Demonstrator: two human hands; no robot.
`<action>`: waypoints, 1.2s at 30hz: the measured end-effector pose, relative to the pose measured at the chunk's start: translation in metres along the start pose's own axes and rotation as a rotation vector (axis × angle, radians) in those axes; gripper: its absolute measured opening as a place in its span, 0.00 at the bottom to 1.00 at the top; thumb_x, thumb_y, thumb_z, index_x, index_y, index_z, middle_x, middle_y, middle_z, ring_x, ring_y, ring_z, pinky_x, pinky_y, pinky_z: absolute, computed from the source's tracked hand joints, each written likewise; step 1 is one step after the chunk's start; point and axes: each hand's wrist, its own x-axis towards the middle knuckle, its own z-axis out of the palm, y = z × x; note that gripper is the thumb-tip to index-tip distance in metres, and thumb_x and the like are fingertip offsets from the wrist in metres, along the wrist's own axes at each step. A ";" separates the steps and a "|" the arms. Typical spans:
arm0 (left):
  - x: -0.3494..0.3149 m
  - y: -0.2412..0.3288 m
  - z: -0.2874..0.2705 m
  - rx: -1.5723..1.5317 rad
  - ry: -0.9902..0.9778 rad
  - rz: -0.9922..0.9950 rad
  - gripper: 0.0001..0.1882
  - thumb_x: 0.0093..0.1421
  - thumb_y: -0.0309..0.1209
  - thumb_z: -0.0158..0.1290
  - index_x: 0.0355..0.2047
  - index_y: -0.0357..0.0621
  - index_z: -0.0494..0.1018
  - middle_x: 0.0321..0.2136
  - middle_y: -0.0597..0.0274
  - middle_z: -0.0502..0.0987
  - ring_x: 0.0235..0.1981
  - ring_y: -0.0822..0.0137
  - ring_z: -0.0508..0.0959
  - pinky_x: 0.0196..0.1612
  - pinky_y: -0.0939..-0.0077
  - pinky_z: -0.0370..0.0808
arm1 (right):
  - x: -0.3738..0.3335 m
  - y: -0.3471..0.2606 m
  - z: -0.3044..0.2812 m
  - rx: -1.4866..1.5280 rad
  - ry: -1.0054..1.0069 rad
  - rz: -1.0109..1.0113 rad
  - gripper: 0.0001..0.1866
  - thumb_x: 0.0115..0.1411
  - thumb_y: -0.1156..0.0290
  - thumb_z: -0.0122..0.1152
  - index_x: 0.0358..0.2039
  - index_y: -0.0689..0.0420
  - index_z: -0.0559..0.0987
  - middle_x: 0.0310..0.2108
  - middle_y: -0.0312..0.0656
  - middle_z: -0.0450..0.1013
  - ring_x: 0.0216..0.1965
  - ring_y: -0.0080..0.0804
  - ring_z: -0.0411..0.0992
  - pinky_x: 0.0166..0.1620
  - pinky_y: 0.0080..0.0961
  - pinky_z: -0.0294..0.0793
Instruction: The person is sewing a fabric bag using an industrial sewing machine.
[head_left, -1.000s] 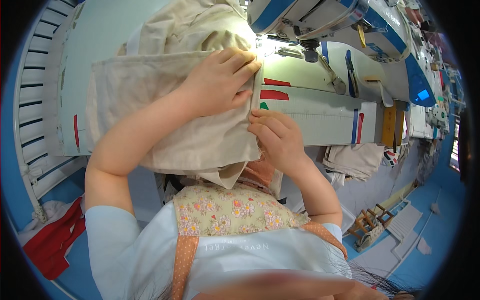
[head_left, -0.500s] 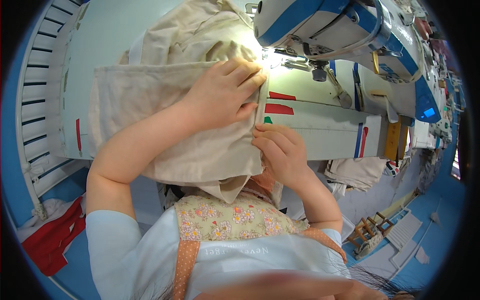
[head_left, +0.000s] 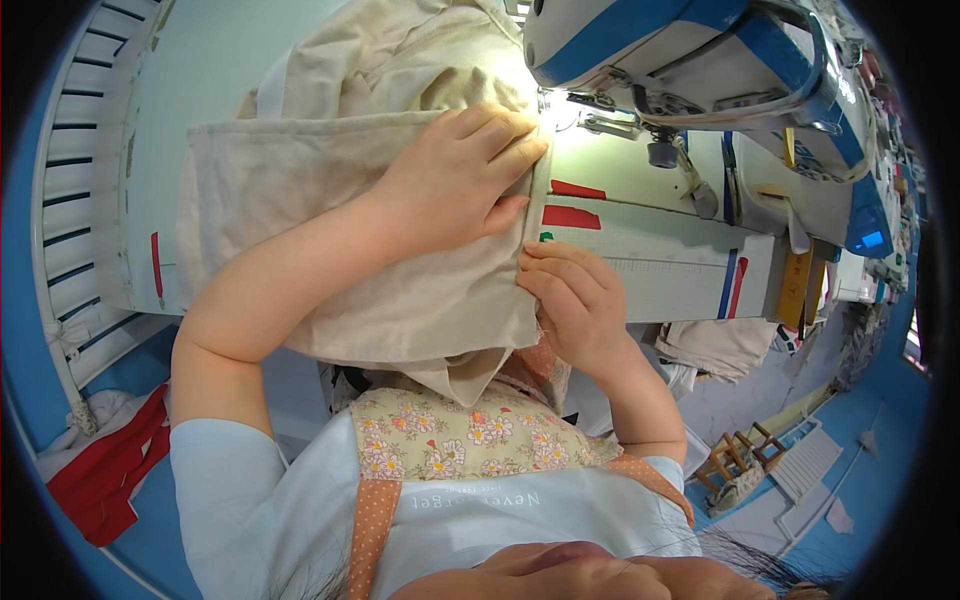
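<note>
The pale beige cloth lies in a loose, layered heap on the table, its right edge running up to the bright spot beneath the head of the blue-and-white sewing machine. The left hand rests on the cloth palm down, fingers together and slightly bent, thumb apart; it presses rather than grips. The right hand is nearer the body, its curled fingers pinching the cloth's edge — the thumb is mostly hidden.

The left fingertips sit just beside the lit area, so the plainest danger, I judge, is a finger getting under the needle if that hand slides forward with the cloth. Glare hides the needle and foot, so I cannot tell whether the edge is lined up there. If the two hands pull unevenly, the edge could bend off line. The wrinkled part beyond the left hand could fold under and be caught in the stitching. Nearer the body, a flap hangs over the table's edge close to the flowered apron; its weight or a snag could drag the cloth askew. Loose threads at the near corner might tangle too.
</note>
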 end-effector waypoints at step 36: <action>0.024 -0.051 -0.009 -0.094 -0.047 0.212 0.22 0.51 0.31 0.68 0.49 0.55 0.81 0.40 0.59 0.76 0.45 0.57 0.76 0.49 0.63 0.75 | 0.029 0.029 -0.001 -0.121 -0.070 0.006 0.18 0.43 0.78 0.65 0.38 0.57 0.79 0.46 0.41 0.76 0.53 0.42 0.76 0.52 0.36 0.79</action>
